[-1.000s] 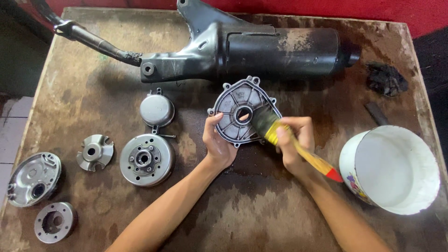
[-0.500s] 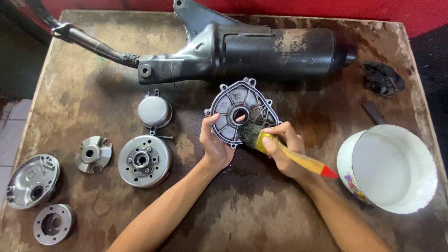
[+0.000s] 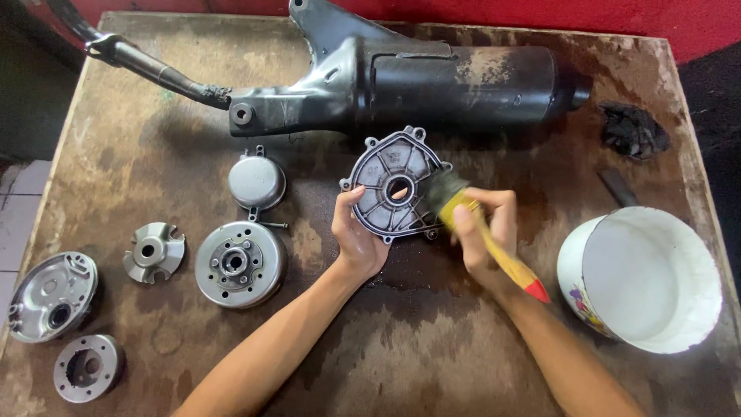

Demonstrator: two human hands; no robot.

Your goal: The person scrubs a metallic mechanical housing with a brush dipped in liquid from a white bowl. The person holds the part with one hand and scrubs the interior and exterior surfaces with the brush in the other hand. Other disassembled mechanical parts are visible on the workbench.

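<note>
**Brush on finned cover, left hand steadying**

Left hand (image 3: 356, 232) is clamped on the lower-left rim of the round finned metal cover (image 3: 390, 185), held tilted at table (image 3: 432, 340) centre, just below the black exhaust (image 3: 401, 81). Right hand (image 3: 482, 232) is closed round the yellow-handled paintbrush (image 3: 478, 232), bristles on the cover's right edge. Risks, as a judgement: wet rim could slip from the thumb grip; a wide stroke could flick grime; right elbow sits near the white enamel bowl (image 3: 698, 255) and could knock it
</note>
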